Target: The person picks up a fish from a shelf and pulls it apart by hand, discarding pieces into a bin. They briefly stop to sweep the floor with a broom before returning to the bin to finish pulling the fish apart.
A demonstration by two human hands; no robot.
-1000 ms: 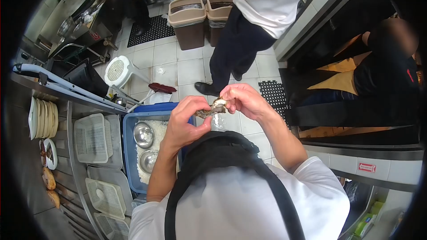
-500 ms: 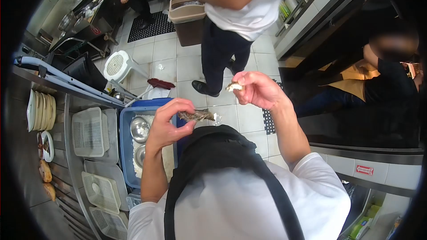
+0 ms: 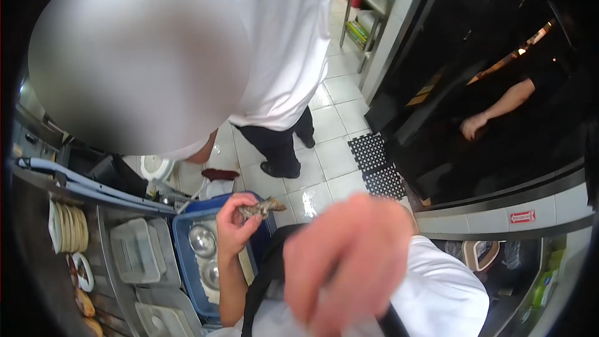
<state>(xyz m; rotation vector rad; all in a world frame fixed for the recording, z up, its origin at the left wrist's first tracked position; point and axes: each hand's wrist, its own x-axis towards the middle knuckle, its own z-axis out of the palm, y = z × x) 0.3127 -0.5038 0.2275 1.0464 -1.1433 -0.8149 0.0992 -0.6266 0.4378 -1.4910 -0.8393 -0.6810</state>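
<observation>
My left hand [image 3: 234, 228] pinches a ragged grey-brown piece of food [image 3: 264, 207], whose exact kind I cannot make out; its end sticks out past the fingertips. Large and blurred, my right hand [image 3: 349, 256] is raised close to the camera in front of my chest. Its fingers are curled together, and anything between them is hidden. Beneath the left hand is a blue tub [image 3: 180, 237] with shiny metal bowls [image 3: 201, 241] in it.
A person in a white shirt [image 3: 287, 37] stands close in front of me. To the left are stacked plates [image 3: 68, 228], plastic baskets [image 3: 134, 253] and a blue-grey rail [image 3: 93, 185]. Perforated black mats [image 3: 377, 165] lie on the tiles. Another person's arm [image 3: 508, 101] shows at right.
My right hand has come up towards the camera; the small whitish piece in its fingers is out of sight. My left hand is lower in view, still gripping its piece. The white-shirted person looms nearer.
</observation>
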